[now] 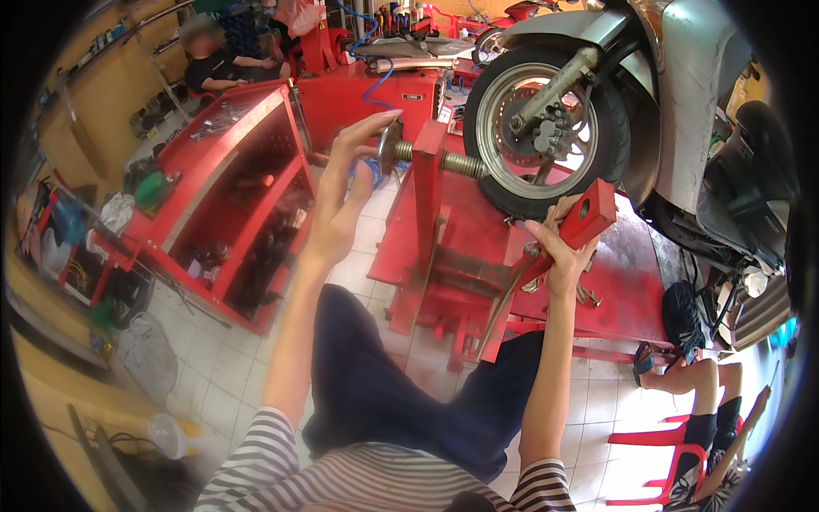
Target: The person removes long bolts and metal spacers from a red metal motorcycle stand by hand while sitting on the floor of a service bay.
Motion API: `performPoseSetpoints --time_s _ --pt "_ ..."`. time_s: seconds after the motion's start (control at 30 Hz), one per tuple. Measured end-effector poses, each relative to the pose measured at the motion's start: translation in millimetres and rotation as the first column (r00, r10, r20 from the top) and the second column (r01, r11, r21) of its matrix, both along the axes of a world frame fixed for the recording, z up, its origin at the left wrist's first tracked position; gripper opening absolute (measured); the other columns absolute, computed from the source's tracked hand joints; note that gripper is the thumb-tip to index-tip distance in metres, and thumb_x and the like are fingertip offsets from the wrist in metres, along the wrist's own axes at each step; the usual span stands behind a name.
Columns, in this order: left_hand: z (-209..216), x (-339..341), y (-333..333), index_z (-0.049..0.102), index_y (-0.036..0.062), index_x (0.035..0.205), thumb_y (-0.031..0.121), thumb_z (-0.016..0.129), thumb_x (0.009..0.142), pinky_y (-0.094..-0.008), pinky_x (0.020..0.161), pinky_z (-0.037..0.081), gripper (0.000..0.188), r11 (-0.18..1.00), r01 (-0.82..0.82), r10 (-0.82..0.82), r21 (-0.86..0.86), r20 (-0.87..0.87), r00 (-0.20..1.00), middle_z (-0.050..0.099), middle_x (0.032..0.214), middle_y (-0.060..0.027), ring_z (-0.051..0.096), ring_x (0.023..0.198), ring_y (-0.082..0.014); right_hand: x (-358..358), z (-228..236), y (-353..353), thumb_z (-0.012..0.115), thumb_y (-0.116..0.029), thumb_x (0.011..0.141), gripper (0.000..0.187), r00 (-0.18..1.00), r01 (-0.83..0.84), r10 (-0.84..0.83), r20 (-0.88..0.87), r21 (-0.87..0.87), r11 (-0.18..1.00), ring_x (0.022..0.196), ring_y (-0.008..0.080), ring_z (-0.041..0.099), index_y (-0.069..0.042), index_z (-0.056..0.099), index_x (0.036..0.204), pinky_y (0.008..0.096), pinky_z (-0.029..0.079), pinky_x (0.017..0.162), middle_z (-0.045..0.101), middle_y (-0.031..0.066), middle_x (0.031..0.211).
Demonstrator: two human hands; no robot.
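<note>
My left hand [344, 183] is raised with its fingers stretched out and the thumb apart. Its fingers reach up beside a round metal knob [390, 147] and seem to touch its edge. The knob sits on the end of a threaded screw [462, 165] that runs through an upright red clamp plate [432, 171]. My right hand [563, 260] is closed around a red metal bracket [589, 215] with a hole in its end. Just beyond these stands the front wheel [621, 128] of a grey scooter [695, 102], close to the screw's far end.
A red motorcycle lift platform [627, 273] lies under the wheel, with small tools on it. At left stands a red tool cart [226, 196] with loose tools on top. One person [226, 64] sits at the back left; another [704, 401] sits at right by red plastic chairs [653, 439].
</note>
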State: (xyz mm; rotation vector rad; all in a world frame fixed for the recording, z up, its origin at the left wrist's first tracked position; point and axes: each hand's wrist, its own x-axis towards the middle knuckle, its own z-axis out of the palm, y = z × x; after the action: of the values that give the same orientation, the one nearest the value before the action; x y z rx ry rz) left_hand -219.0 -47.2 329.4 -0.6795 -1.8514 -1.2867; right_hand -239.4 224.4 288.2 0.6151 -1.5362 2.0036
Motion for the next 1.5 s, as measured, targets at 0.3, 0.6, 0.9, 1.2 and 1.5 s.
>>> performPoseSetpoints --time_s 0.3,0.6,0.9,1.2,1.5 --pt "-38.8 -22.7 -29.1 0.048 0.0029 0.135 0.042 0.026 0.106 -0.0331 0.099 0.036 0.054 0.997 -0.043 0.057 -0.063 0.242 0.968 0.053 0.13 -0.011 0.049 0.115 -0.0209 -6.5 -0.2 -1.1 0.076 0.003 0.07 0.031 1.0 0.009 -0.01 0.011 0.038 0.999 0.055 0.0056 0.037 -0.006 0.051 0.086 0.0226 0.03 0.051 0.041 -0.0048 0.065" --pt "5.7 -19.0 1.1 0.047 0.0044 0.136 0.038 0.027 0.106 -0.0334 0.105 0.034 0.049 0.974 0.222 -0.223 0.045 0.022 0.975 0.051 0.135 -0.0095 0.046 0.127 -0.0178 -11.2 2.0 0.2 0.075 0.003 0.071 0.03 1.0 0.018 -0.019 0.021 0.033 0.999 0.054 0.0052 0.038 -0.006 0.051 0.085 0.0219 0.032 0.049 0.041 -0.0048 0.063" --pt "-19.3 -20.8 -9.8 0.054 0.0034 0.129 0.052 0.024 0.105 -0.0314 0.096 0.038 0.062 0.981 -0.196 0.179 -0.004 0.42 0.89 0.06 0.109 -0.0081 0.051 0.103 -0.0159 -7.3 3.9 0.0 0.075 0.002 0.072 0.03 0.999 0.017 -0.02 0.046 0.058 0.998 0.055 0.0051 0.038 -0.007 0.05 0.085 0.0222 0.031 0.05 0.042 -0.0045 0.064" --pt "3.9 -18.3 -5.4 0.049 0.0063 0.137 0.033 0.044 0.101 -0.0322 0.098 0.038 0.045 0.977 0.212 -0.213 0.028 0.06 0.975 0.056 0.127 -0.0082 0.054 0.106 -0.0171 -4.4 1.6 1.1 0.076 0.003 0.071 0.031 1.0 0.017 -0.018 0.021 0.026 1.0 0.056 0.0055 0.038 -0.006 0.05 0.085 0.0223 0.031 0.051 0.042 -0.004 0.066" --pt "-11.2 -7.3 -1.8 0.056 -0.0007 0.118 0.057 0.019 0.103 -0.0287 0.088 0.039 0.071 0.995 0.031 -0.053 0.095 0.24 0.969 0.062 0.102 -0.0061 0.053 0.092 -0.0138 -4.3 -1.9 0.5 0.076 0.004 0.072 0.031 0.999 0.016 -0.015 -0.042 0.027 1.0 0.056 0.0056 0.035 -0.007 0.05 0.083 0.0235 0.028 0.05 0.04 -0.0044 0.066"
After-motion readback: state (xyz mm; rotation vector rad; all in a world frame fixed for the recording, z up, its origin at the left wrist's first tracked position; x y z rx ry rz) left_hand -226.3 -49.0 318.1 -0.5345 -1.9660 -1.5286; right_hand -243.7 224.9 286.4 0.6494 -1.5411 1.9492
